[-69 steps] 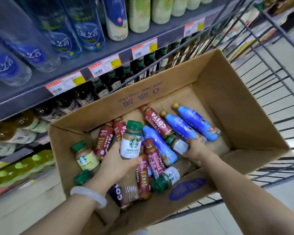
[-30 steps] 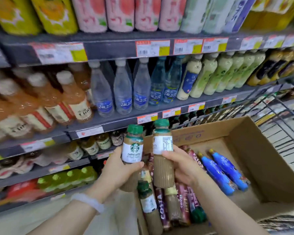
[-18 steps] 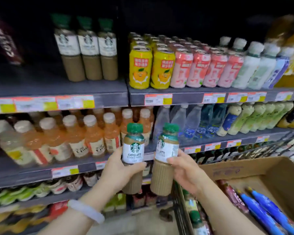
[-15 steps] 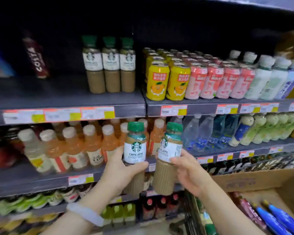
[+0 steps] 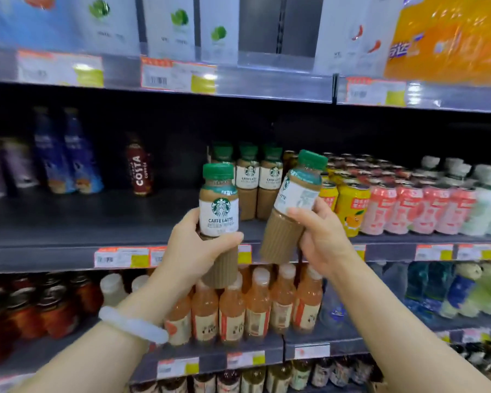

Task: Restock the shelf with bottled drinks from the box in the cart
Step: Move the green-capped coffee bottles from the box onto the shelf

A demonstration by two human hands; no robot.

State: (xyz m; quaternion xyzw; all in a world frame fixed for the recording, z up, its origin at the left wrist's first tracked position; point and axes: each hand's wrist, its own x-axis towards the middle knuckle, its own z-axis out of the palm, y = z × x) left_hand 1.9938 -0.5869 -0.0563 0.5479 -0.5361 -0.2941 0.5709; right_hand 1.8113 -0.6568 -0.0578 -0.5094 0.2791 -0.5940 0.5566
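Two green-capped Caffè Latte bottles are held up at the centre of the frame, in front of the dark middle shelf [image 5: 68, 231]. The left bottle [image 5: 219, 211] stands upright with its logo label facing the camera; the left hand [image 5: 193, 251] wraps around its ribbed lower half, thumb across the front just under the label. A pale bangle [image 5: 132, 324] sits on that wrist, lower left of the frame. The right bottle [image 5: 292, 205] tilts with its cap leaning toward the upper right; the right hand [image 5: 321, 236] grips it around the middle, fingers curled over the label's side. The two bottles are near each other but apart.

Just behind them, three matching latte bottles [image 5: 257, 180] stand in a row on the middle shelf. To their right stand yellow cans [image 5: 352, 205] and pink cans [image 5: 403, 208], then pale white-capped bottles at the far right. At the left of that shelf stand one red Costa bottle [image 5: 139, 171] and two blue bottles [image 5: 68, 163], with bare shelf between them and the lattes. Below, orange tea bottles [image 5: 244, 310] fill the next shelf. White cartons [image 5: 170, 26] line the top of the frame.
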